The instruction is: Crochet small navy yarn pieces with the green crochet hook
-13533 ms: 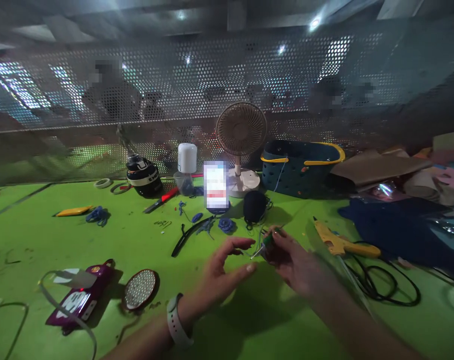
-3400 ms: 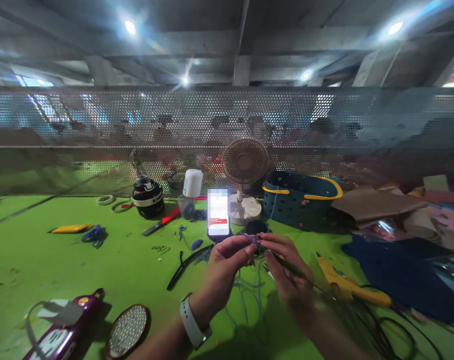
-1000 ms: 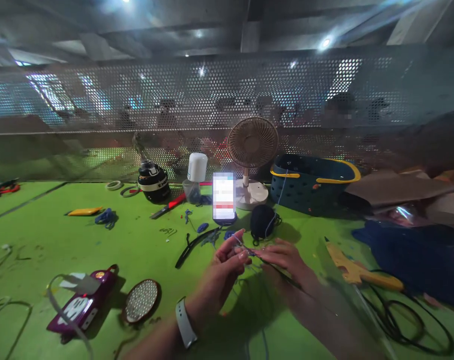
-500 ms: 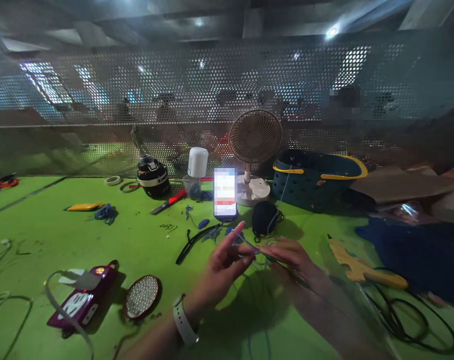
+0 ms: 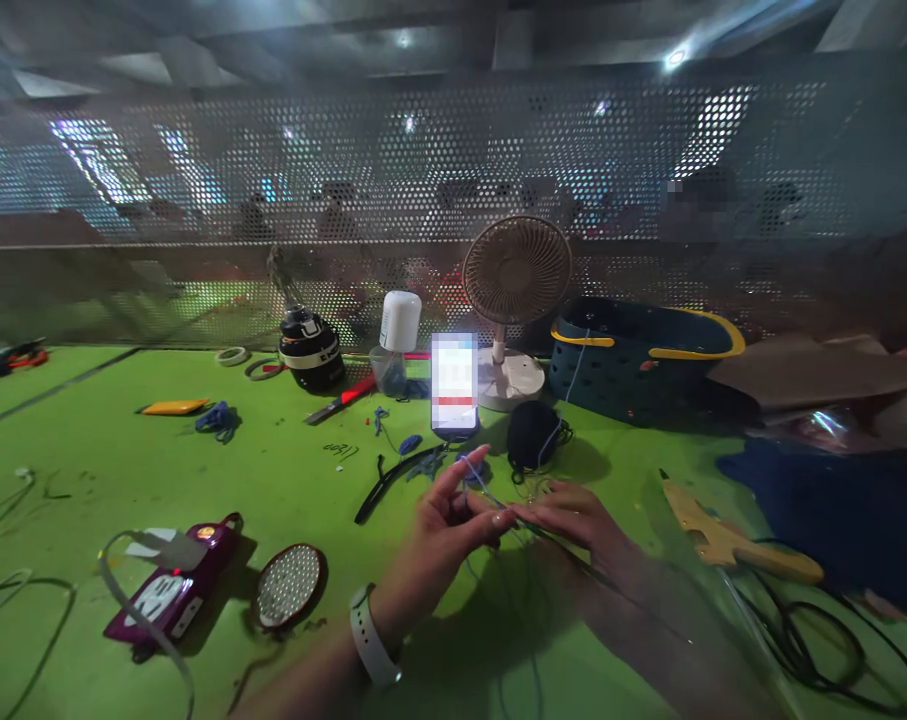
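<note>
Blue yarn (image 5: pixel 484 480) runs over the raised index finger of my left hand (image 5: pixel 453 520), whose thumb and other fingers pinch the small yarn work. My right hand (image 5: pixel 584 520) is closed on a thin needle-like tool (image 5: pixel 603 575), its tip end meeting the left fingertips. The small piece between the fingertips is mostly hidden. Loose strands hang below the hands onto the green table (image 5: pixel 333 650). Just beyond my right hand sits a dark ball of yarn (image 5: pixel 534 440), and a lit phone (image 5: pixel 454 385) stands upright behind my left hand.
A fan (image 5: pixel 517 270) and a teal basket (image 5: pixel 640 370) stand at the back. A glue gun (image 5: pixel 730 540) with a looped cable lies right, beside dark blue cloth (image 5: pixel 835 510). To the left are a purple power strip (image 5: pixel 179 590), a round studded disc (image 5: pixel 289 586) and a cutter (image 5: pixel 340 400).
My left thumb and fingertips have come closer to the right fingertips. The tool in my right hand shows more of its shaft. The whole view has shifted slightly.
</note>
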Action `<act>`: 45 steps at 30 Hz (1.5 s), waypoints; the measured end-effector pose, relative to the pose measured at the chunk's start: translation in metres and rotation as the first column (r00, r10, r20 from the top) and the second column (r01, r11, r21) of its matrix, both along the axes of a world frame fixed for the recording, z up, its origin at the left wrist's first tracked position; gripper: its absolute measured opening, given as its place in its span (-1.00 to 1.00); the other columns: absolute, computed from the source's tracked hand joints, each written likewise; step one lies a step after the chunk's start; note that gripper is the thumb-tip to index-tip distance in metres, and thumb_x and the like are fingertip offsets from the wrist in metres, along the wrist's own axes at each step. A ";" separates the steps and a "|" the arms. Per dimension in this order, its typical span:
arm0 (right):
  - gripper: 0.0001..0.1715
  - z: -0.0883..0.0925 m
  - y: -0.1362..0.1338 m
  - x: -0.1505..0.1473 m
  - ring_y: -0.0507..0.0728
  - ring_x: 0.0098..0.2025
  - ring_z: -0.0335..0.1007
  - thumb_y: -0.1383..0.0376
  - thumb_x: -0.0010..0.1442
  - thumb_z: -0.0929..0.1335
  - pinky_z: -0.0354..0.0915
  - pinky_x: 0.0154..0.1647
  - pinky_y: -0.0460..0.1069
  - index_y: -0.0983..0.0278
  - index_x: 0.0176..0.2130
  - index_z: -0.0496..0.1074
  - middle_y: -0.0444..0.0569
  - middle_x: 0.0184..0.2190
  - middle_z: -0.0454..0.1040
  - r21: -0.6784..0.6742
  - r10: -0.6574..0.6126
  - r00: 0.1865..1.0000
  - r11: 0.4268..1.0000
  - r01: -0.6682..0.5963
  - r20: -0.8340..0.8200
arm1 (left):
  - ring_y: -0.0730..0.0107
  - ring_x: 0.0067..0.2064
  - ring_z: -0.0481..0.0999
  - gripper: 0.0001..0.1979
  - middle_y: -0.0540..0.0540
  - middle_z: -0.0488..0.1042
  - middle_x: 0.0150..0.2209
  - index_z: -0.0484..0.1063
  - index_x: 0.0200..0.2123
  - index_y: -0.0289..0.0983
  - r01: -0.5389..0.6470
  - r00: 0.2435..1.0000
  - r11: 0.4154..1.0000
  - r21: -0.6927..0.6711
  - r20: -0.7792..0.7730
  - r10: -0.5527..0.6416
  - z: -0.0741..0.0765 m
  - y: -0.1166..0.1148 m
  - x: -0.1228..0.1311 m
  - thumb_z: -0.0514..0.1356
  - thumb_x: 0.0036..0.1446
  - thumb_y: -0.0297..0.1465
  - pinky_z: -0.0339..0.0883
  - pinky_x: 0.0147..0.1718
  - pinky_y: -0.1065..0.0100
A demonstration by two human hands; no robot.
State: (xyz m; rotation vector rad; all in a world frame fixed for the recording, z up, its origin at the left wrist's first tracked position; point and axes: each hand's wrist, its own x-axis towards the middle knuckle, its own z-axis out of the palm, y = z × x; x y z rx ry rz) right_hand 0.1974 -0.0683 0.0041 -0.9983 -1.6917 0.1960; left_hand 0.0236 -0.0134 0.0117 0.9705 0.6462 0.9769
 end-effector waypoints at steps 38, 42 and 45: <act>-0.78 0.004 0.002 0.004 0.13 0.00 0.46 0.38 0.30 0.33 0.39 0.07 0.08 0.31 -0.05 0.47 0.03 -0.10 0.62 0.269 -0.126 0.889 0.963 0.003 0.440 | 0.49 -0.41 0.44 0.11 0.01 0.53 -0.43 -0.30 0.40 -0.11 0.016 0.998 0.999 0.030 0.053 -0.018 -0.008 -0.003 0.002 0.41 0.00 -0.38 0.30 -0.38 0.42; -0.76 0.003 0.004 0.006 0.11 0.00 0.47 0.40 0.30 0.32 0.34 0.12 0.09 0.35 -0.04 0.46 0.05 -0.10 0.62 0.277 -0.124 0.867 0.961 -0.016 0.482 | 0.47 -0.40 0.43 0.14 0.01 0.52 -0.42 -0.36 0.40 -0.10 0.023 0.998 0.999 0.023 0.050 -0.024 -0.010 -0.004 0.004 0.41 0.01 -0.36 0.31 -0.36 0.40; -0.79 0.005 0.006 0.005 0.08 -0.07 0.52 0.42 0.31 0.30 0.36 0.10 0.07 0.34 -0.07 0.47 0.02 -0.16 0.64 0.326 -0.175 0.854 0.945 0.006 0.491 | 0.47 -0.40 0.43 0.17 0.01 0.52 -0.43 -0.41 0.40 -0.11 0.004 0.999 1.000 0.010 0.043 -0.004 -0.010 -0.004 0.005 0.41 0.01 -0.35 0.31 -0.35 0.41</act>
